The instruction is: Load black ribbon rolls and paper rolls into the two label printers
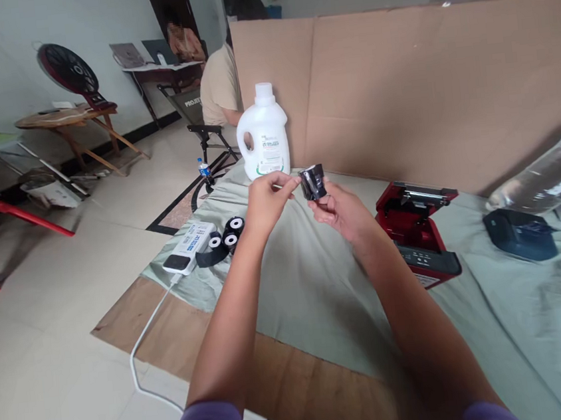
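In front of me my right hand (338, 209) grips a small roll in shiny black wrapping (313, 183), its fingers and thumb around the right side. The thumb and fingers of my left hand (270, 201) are pinched together at the roll's left edge. Past the right hand stands a red and black printer (423, 258) with its lid raised. Several black rolls with white cores (231, 242) lie on the cloth left of my left forearm, one with a loose black strip.
A white jug (265, 138) stands behind my hands, before a cardboard panel (397, 84). At left is a white power strip (189, 248) with a cable. A dark device (520, 235) and a plastic-wrapped roll (546, 165) lie at right. Two people sit beyond the table.
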`<action>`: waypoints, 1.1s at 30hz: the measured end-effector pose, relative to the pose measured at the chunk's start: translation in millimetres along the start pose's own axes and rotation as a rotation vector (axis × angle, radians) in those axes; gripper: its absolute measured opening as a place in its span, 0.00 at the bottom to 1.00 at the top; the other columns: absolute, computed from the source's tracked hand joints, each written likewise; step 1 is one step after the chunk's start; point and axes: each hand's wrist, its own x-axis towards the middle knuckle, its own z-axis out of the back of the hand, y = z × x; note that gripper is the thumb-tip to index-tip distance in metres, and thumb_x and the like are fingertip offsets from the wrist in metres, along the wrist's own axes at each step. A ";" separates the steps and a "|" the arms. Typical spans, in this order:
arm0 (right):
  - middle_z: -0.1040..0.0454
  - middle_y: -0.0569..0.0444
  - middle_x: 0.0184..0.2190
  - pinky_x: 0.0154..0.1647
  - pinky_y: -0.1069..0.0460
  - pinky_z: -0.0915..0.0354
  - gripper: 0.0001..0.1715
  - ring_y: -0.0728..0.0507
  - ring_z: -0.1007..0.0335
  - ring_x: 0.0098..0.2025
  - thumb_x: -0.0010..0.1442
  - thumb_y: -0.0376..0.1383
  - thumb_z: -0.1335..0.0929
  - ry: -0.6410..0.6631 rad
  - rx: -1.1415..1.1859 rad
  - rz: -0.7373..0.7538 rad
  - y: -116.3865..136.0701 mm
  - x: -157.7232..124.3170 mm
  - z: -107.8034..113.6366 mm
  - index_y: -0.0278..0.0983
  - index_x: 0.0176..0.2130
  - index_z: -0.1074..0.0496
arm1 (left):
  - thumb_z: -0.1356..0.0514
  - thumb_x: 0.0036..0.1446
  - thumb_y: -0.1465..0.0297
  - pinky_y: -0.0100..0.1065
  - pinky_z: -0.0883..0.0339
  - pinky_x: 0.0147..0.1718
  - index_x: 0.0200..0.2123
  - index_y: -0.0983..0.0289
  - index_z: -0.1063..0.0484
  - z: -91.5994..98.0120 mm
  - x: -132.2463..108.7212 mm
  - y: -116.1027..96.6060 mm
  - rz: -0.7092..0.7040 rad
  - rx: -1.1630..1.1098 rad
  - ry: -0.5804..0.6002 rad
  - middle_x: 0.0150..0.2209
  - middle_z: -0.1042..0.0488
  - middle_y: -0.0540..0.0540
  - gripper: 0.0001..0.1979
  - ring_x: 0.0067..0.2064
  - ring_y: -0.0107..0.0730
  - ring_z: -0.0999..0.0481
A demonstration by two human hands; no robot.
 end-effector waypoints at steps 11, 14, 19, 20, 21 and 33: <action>0.29 0.56 0.23 0.22 0.53 0.48 0.26 0.53 0.49 0.17 0.59 0.58 0.31 -0.020 0.122 0.038 -17.5 7.3 -0.5 0.38 0.35 0.32 | 0.26 0.43 0.56 0.27 0.34 0.28 0.36 0.63 0.32 -32.1 -4.7 9.2 0.121 -0.651 0.163 0.30 0.23 0.48 0.25 0.25 0.22 0.28; 0.29 0.56 0.23 0.21 0.53 0.48 0.28 0.53 0.48 0.18 0.58 0.60 0.32 -0.031 0.114 0.030 -20.2 8.3 -3.2 0.38 0.35 0.32 | 0.26 0.43 0.57 0.28 0.33 0.29 0.42 0.63 0.29 -28.6 -4.5 10.2 0.141 -0.649 0.187 0.36 0.21 0.52 0.27 0.29 0.25 0.26; 0.28 0.56 0.27 0.23 0.53 0.47 0.28 0.52 0.43 0.20 0.55 0.60 0.29 -0.025 0.054 0.050 -18.0 5.8 -5.0 0.40 0.39 0.32 | 0.28 0.45 0.57 0.32 0.32 0.33 0.44 0.64 0.25 -20.5 -3.0 9.0 0.102 -0.564 0.218 0.39 0.21 0.55 0.25 0.37 0.32 0.23; 0.28 0.57 0.29 0.23 0.53 0.47 0.28 0.52 0.41 0.21 0.53 0.59 0.28 -0.049 0.034 0.058 -17.1 5.3 -4.6 0.41 0.40 0.33 | 0.28 0.45 0.57 0.33 0.31 0.35 0.43 0.64 0.25 -18.4 -2.7 9.6 0.094 -0.544 0.216 0.38 0.21 0.54 0.24 0.38 0.33 0.23; 0.28 0.58 0.30 0.23 0.53 0.48 0.28 0.53 0.40 0.22 0.52 0.58 0.27 -0.084 0.010 0.070 -16.4 5.0 -3.8 0.42 0.41 0.33 | 0.27 0.44 0.57 0.34 0.30 0.37 0.42 0.64 0.25 -15.9 -2.2 11.0 0.090 -0.520 0.213 0.38 0.21 0.54 0.24 0.39 0.33 0.23; 0.31 0.57 0.39 0.25 0.54 0.44 0.26 0.53 0.36 0.25 0.49 0.48 0.26 -0.399 -0.117 0.012 -30.2 13.8 8.9 0.43 0.44 0.35 | 0.30 0.44 0.63 0.35 0.33 0.37 0.44 0.61 0.26 41.8 6.8 62.8 0.128 0.305 0.065 0.38 0.22 0.53 0.22 0.35 0.35 0.25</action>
